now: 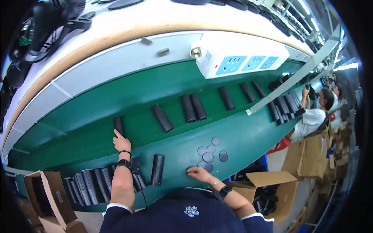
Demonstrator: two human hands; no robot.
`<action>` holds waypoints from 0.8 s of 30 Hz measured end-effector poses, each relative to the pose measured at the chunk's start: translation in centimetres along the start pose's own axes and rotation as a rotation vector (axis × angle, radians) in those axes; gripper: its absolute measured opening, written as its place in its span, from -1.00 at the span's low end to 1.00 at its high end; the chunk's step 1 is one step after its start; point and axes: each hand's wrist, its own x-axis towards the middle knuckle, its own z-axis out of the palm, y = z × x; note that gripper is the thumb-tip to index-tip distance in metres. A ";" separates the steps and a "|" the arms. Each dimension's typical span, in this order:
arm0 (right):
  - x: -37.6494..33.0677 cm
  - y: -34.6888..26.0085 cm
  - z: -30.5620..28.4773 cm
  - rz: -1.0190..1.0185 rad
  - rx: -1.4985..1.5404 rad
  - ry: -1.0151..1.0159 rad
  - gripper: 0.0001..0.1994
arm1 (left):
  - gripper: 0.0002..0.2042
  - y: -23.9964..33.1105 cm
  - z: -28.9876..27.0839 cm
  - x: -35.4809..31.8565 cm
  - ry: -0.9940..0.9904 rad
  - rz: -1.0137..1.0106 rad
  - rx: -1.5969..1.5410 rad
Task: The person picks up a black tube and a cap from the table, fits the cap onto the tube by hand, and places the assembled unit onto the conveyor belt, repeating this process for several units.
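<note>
My left hand (121,142) is closed around the lower end of a black cylinder (118,123) on the dark green strip along the far side of the bench. Its fingers cover part of that cylinder. My right hand (199,174) is low over the bench with its fingers pinched together; what they hold, if anything, is too small to tell. Just beyond it lies a loose group of thin dark round discs (208,157). Between my hands, another black cylinder (157,170) lies by itself near the front edge.
Several black cylinders (162,118) lie spaced along the green strip. More are packed in a row (91,186) at left, beside an open cardboard box (56,194). A white socket strip (244,58) and a slanted metal post (295,77) stand beyond. Another person (314,116) works at right.
</note>
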 end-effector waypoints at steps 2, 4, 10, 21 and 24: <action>0.2 2.6 -0.5 -0.066 -0.002 0.007 -0.78 | -0.25 3.5 -4.5 -2.1 0.155 0.141 0.001; -0.1 3.2 -0.4 -0.060 0.004 0.073 -0.75 | -0.35 6.6 -9.1 -3.9 0.155 0.348 -0.206; -0.1 -0.5 0.5 -0.110 -0.172 0.011 -0.74 | -0.17 6.5 -5.6 -14.7 -0.592 0.597 -0.205; -3.3 -11.4 3.9 -0.486 0.135 0.050 -0.38 | -0.17 1.4 -10.4 -22.9 -0.705 0.690 -1.073; -2.7 -10.6 4.0 -0.551 -0.110 0.060 -0.39 | -0.18 1.1 -9.8 -24.1 -0.613 0.706 -1.049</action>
